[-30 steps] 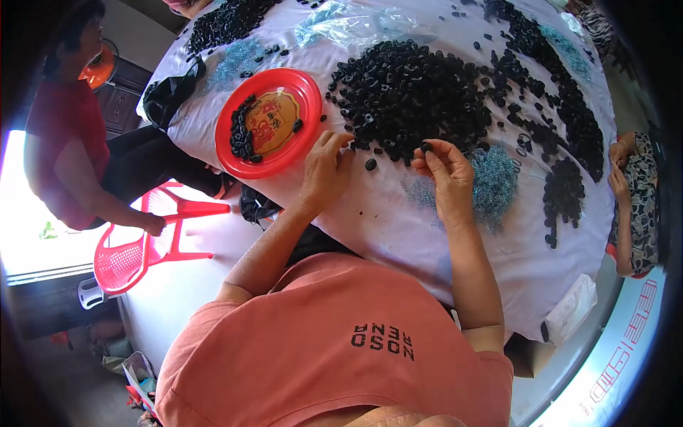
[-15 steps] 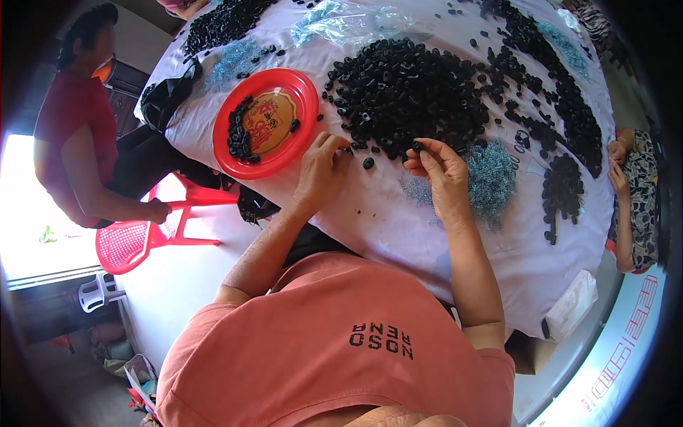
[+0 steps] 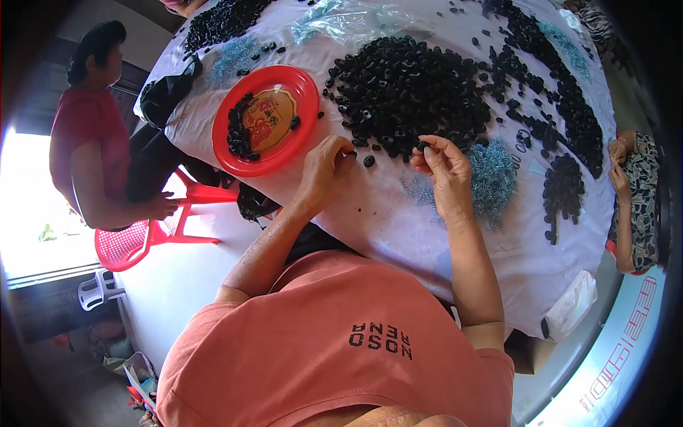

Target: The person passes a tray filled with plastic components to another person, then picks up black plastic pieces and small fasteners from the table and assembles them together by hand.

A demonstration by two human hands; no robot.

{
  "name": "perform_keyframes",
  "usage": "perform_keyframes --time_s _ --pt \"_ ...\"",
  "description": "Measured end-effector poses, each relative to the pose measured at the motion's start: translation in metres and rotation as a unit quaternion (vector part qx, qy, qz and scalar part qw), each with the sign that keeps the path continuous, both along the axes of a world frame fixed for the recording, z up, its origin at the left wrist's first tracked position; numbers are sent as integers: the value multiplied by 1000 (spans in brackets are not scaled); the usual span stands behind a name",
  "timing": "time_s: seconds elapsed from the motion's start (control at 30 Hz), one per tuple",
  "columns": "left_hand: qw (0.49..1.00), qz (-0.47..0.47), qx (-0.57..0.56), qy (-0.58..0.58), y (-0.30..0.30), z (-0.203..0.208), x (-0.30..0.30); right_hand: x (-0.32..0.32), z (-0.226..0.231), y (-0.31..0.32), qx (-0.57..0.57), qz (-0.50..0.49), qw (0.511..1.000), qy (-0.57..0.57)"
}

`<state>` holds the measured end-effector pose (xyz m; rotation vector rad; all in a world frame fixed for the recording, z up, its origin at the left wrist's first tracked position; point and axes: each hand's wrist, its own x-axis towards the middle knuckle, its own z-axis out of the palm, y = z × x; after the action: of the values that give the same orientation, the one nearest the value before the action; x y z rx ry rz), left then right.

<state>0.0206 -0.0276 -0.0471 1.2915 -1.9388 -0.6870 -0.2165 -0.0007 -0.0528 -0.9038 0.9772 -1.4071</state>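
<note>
My right hand (image 3: 449, 178) pinches a small black round plastic piece (image 3: 422, 146) between thumb and fingertips, just above the cloth. To its left, my left hand (image 3: 326, 174) is closed with its fingertips together; a bit of something dark shows at them, too small to name. Beyond both hands spreads a big heap of black pieces (image 3: 409, 92). One loose black piece (image 3: 368, 161) lies between the hands. Beside my right wrist is a pile of tiny pale-blue bits (image 3: 492, 181), their kind unclear. A red plate (image 3: 307, 135) with several black pieces along its left side sits beyond my left hand.
White cloth (image 3: 398, 228) covers the round table. More black pieces (image 3: 580, 117) run down its right side, others lie far left, near a clear plastic bag (image 3: 348, 25). A person (image 3: 92, 149) is by a red chair (image 3: 124, 245) at left; another person's hands (image 3: 620, 167) are at right.
My hands keep nearly the same places and grips, with the left shifted slightly right. The person at left has shifted right and turned their head.
</note>
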Motion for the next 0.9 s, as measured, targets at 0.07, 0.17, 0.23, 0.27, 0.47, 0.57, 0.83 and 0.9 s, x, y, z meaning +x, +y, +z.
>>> perform_keyframes --time_s 0.07,0.17,0.23,0.27,0.47,0.57,0.83,0.9 --pt "1000 4 -17 9 1 0 -3 -2 0 0 0 -4 1000 -2" --pt "1000 3 -27 -1 2 5 -4 -4 -2 -1 -6 -18 1000 -15" --pt "1000 -1 -22 -19 1 6 -4 -5 -2 -1 -13 -26 999 -24" --pt "999 6 -27 -20 1 6 -5 -5 -1 -1 -7 -33 999 -25" --pt "1000 3 -30 8 3 1 -6 -3 2 -1 -3 -39 999 -24" --pt "999 -14 -20 30 7 6 -13 -2 3 -1 7 -33 999 -11" --pt "997 -66 7 36 13 0 -21 0 4 0 -1 -14 1000 14" --pt "997 -58 -3 44 10 -1 -21 0 2 -1 -10 -16 1000 3"
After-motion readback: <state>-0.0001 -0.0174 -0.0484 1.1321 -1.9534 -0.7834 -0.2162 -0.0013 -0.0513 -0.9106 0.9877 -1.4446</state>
